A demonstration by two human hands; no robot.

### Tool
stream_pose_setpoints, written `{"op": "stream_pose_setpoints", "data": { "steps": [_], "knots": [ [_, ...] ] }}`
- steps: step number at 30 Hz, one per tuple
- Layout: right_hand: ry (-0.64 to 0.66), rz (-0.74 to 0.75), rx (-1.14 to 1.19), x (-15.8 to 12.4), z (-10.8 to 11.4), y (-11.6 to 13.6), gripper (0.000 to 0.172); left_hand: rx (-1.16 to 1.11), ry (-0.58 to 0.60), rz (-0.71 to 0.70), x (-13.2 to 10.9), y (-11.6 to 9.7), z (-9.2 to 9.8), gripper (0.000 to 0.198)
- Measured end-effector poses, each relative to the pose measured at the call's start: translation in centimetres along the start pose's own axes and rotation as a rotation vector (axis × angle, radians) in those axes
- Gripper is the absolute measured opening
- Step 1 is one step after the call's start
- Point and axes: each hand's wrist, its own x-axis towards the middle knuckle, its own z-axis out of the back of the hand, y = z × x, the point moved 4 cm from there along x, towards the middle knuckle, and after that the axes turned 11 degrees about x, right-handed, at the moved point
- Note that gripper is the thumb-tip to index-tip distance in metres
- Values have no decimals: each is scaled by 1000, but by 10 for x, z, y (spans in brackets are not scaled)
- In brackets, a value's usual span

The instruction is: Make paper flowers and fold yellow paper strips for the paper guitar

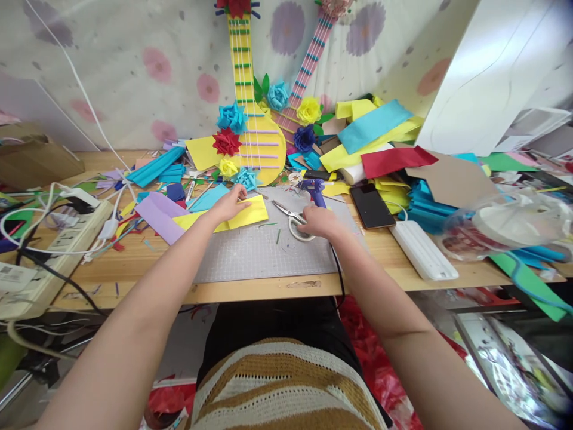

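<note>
My left hand [229, 204] is at a strip of yellow crepe paper [248, 214], its fingers curled and the thumb along the paper's upper side. The strip lies over the grey cutting mat [250, 257]. My right hand [321, 221] grips the white handle of a pair of scissors [290, 216]; the blades point left and away from me, slightly parted. Just beyond that hand is a purple glue gun [314, 190], partly hidden behind my fingers. Lilac paper [163, 215] and a blue paper piece [210, 198] lie left of the yellow strip.
A yellow paper guitar [264, 146] with paper flowers leans at the back, a pink one [308, 57] behind it. On the right are a black phone [371, 205], a white power bank [423, 251] and heaped coloured paper [376, 126]. A power strip [58, 251] with cables sits left.
</note>
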Motion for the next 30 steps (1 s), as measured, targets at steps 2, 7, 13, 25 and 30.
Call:
{"op": "stream_pose_setpoints", "data": {
  "steps": [2,7,13,25,30],
  "knots": [
    [1,-1,-11,-1,-2,4,34,46,-1,1,0,0,1,15],
    [-16,-33,215,2,6,0,24,119,31,38,2,4,10,15],
    [-63,85,650,7,12,0,27,13,-94,134,-5,22,26,20],
    [-422,436,217,-3,-14,29,48,-457,-78,503,-16,45,27,29],
    [-441,443,119,-8,-17,28,44,-509,-132,557,-15,47,30,29]
  ]
}}
